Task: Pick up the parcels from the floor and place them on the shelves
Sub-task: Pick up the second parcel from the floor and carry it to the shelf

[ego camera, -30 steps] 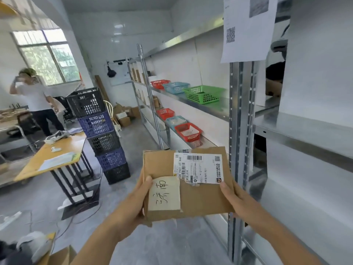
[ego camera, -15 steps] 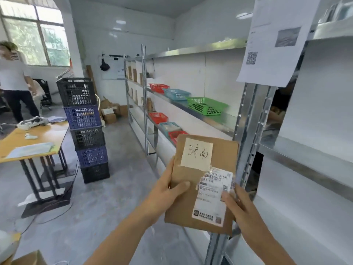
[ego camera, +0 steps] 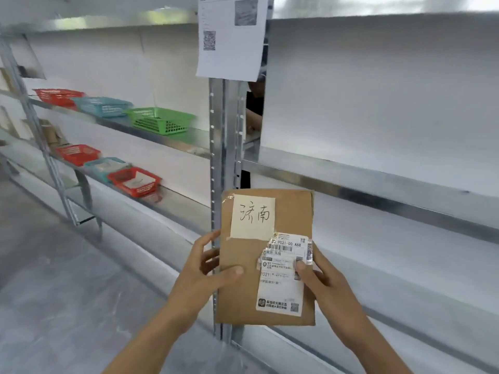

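One parcel (ego camera: pixel 266 257), grasped by fingers of two hands, left hand (ego camera: pixel 201 276), right hand (ego camera: pixel 328 284), six baskets (ego camera: pixel 159 120)

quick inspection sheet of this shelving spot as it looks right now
surface: metal shelf right of the steel upright post is bare; grey concrete floor below.
job's things: flat brown cardboard parcel held upright in front of the post, with a cream handwritten note and a white shipping label on its face.
clutter: green plastic basket, teal basket and red basket on the left upper shelf; more red and teal baskets one level down.
grippers: left hand grips the parcel's left edge; right hand grips its right edge, thumb on the label.
cables: nothing seen.
surroundings: printed white sheet with a QR code hangs on the post.
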Demonstrator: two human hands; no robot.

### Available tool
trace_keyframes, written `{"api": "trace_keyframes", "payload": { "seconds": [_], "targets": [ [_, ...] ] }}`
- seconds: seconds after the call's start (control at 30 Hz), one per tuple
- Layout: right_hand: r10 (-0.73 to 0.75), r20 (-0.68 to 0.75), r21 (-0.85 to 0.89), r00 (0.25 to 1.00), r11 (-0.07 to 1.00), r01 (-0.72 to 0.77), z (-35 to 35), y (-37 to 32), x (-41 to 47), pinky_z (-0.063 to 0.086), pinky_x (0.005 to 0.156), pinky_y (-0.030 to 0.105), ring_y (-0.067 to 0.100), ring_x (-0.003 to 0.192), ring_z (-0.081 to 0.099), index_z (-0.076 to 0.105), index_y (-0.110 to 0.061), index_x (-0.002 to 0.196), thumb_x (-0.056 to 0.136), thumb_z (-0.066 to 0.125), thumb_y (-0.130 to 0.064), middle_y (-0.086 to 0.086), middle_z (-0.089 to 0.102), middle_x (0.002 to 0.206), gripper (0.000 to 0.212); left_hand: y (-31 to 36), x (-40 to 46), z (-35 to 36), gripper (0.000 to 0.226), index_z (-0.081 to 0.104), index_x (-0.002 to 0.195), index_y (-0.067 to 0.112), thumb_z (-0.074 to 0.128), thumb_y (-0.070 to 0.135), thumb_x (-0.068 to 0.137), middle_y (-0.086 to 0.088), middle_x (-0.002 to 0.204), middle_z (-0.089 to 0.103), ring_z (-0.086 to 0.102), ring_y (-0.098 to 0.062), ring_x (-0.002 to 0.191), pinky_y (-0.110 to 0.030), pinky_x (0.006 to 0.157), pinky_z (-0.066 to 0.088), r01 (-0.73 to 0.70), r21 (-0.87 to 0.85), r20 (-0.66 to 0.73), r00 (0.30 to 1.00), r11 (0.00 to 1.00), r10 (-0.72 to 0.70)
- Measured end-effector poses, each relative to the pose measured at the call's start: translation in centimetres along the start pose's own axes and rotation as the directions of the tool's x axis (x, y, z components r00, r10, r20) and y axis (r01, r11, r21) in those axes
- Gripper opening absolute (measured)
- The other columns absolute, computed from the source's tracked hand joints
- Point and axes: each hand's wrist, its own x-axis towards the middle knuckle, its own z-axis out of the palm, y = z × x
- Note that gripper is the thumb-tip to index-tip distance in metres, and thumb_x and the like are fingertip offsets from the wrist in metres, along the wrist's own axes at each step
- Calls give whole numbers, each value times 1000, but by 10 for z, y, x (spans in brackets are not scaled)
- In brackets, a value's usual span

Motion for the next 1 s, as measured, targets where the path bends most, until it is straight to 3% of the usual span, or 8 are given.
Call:
{"api": "trace_keyframes", "payload": {
  "seconds": [0.1,0.27,0.4,0.5,0.57,0.77,0.9,1.0],
  "targets": [
    [24,-173,9,985,1000,-22,-56,12,-45,57,102,39,10,116,72,48,-60,142,99,60,-44,-13,72,133,47,-11,1,63,104,60,129,45,101,55,33,7,129,74,67,-20,124,-53,108,52,42,-28,144,989,999,-37],
    [43,-453,57,891,998,-20,-156,28,-139,56,103,39,8,116,71,55,-57,138,100,60,-40,-13,73,130,42,-13,-21,192,81,65,124,47,94,36,49,10,126,77,70,-16,121,-48,108,52,78,-15,436,898,997,-64],
    [46,-634,103,772,994,26,-238,44,-233,57,100,37,9,109,74,57,-55,135,102,59,-31,-12,80,117,40,-11,-68,314,74,65,117,61,90,43,51,8,114,81,75,-16,110,-46,104,53,60,47,591,803,997,-76],
    [47,-749,111,661,992,56,-304,61,-314,58,89,25,9,107,75,58,-48,138,102,60,-25,-7,80,116,43,-15,-121,416,73,65,120,48,91,43,52,6,116,81,76,-19,109,-47,101,55,57,60,690,719,997,-83],
    [48,-821,111,569,991,76,-352,77,-373,56,94,27,10,116,71,55,-51,141,100,63,-26,-8,78,124,48,-23,-164,485,68,64,125,40,93,31,64,2,123,79,74,-22,112,-48,99,56,63,66,748,657,996,-91],
    [32,-925,77,379,992,103,-475,90,-529,60,92,27,12,117,71,46,-43,148,104,55,-18,-9,77,126,52,-27,-294,662,66,50,144,48,68,26,84,15,130,75,74,-16,117,-56,104,54,99,42,923,378,994,-76],
    [-35,-954,-5,299,995,99,-534,79,-589,55,105,44,15,126,67,44,-40,152,100,58,-29,-8,72,134,55,-14,-342,744,55,54,141,45,63,14,97,18,129,74,74,-10,114,-48,99,57,60,-15,956,294,998,-3],
    [-89,-958,-62,274,992,107,-578,72,-613,60,94,32,12,122,69,44,-40,152,104,54,-18,-10,74,131,53,-3,-358,799,55,55,144,40,61,10,99,18,130,74,72,-13,120,-52,103,56,51,-52,963,268,997,36]
  ]
}}
